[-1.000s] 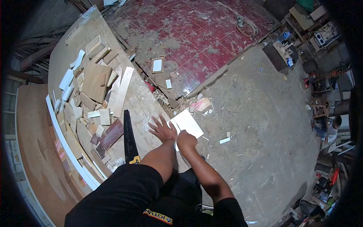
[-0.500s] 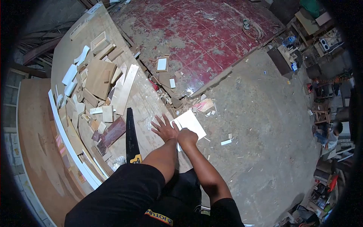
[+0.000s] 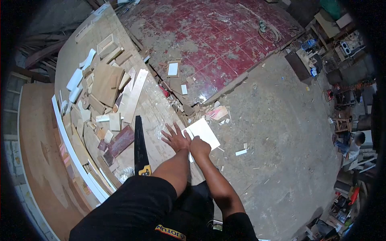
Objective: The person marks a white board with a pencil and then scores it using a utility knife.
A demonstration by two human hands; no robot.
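Note:
My left hand point(image 3: 175, 139) lies flat with fingers spread on the wooden work table point(image 3: 155, 102), its thumb side at the left edge of a white board point(image 3: 206, 134). Close beside it, my right hand point(image 3: 200, 148) is closed in a fist over the lower left part of that board. Whatever the fist grips is hidden. The board juts out past the table's right edge over the floor. A handsaw point(image 3: 140, 146) with a black blade and yellow handle rests on the table, left of my left forearm.
Wood offcuts, including a brown panel point(image 3: 105, 84) and a dark reddish block point(image 3: 120, 141), crowd the table's left side. Long white strips point(image 3: 76, 154) run along its near left edge. Scraps litter the concrete floor point(image 3: 277, 148). A person point(image 3: 354, 144) is at the far right among clutter.

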